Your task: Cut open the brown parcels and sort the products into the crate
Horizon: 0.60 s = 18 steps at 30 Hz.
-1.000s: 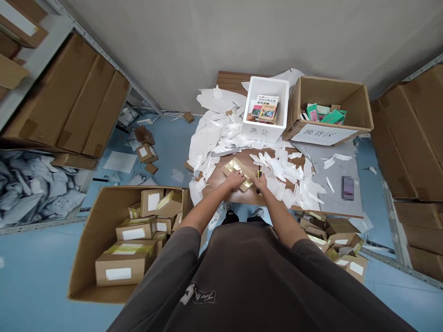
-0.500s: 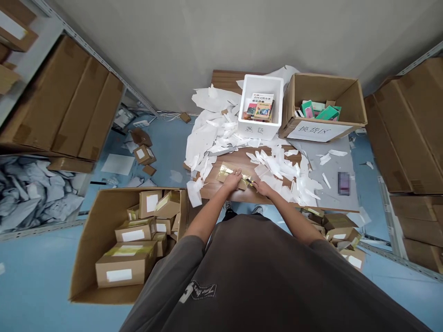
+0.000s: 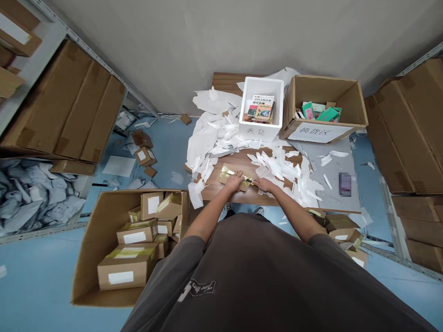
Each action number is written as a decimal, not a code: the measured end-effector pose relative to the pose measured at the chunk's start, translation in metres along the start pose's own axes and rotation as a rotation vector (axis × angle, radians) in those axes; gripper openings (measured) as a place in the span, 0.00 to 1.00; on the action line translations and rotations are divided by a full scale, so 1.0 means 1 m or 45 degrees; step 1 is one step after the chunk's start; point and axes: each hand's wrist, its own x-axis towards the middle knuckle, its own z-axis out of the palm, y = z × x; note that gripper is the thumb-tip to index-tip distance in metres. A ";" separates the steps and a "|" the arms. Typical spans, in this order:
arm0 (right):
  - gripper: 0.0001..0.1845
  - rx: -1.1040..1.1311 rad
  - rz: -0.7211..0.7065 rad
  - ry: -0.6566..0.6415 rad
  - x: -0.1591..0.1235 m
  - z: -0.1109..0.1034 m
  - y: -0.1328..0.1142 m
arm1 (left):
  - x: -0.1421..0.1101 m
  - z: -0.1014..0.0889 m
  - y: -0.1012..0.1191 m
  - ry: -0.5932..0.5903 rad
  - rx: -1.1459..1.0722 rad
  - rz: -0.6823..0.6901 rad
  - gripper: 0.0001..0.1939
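Close to the near edge of the table (image 3: 214, 191), left of its middle, lies a flat brown cardboard package (image 3: 225, 174) with shiny gold tape along it, set slightly askew to that edge. The left hand (image 3: 235, 180) lies on top of the package, its fingers reaching forward and pressing on the cardboard; whether they also pinch any part of it, I cannot tell. The right hand (image 3: 264, 184) is at the package's right end, its fingers curled closed around a slim black-and-yellow cutter (image 3: 251, 181) that points left over the taped strip; the hand covers most of the handle, and it is too small to tell how deep the tip sits. Torn white paper (image 3: 206, 138) is heaped along the table's left edge and across the middle, with more scraps (image 3: 277, 166) just beyond the right hand. Toward the far edge stands a white bin (image 3: 261, 133) holding books (image 3: 263, 109), and beside it, toward the far right corner, an open carton (image 3: 346, 95) with green boxes (image 3: 328, 115) inside. A blurred purple item (image 3: 345, 184) lies near the table's right edge, on a grey sheet (image 3: 334, 198)
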 end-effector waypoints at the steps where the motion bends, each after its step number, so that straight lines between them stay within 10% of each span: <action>1: 0.21 -0.009 0.009 -0.081 0.000 0.000 0.000 | 0.000 -0.001 0.001 -0.005 -0.004 -0.009 0.32; 4: 0.26 0.030 0.048 -0.272 -0.002 0.006 0.002 | 0.002 -0.003 0.002 -0.018 -0.015 -0.025 0.29; 18: 0.30 0.256 0.139 0.018 -0.055 0.033 0.024 | 0.008 -0.001 -0.021 0.124 0.059 -0.285 0.50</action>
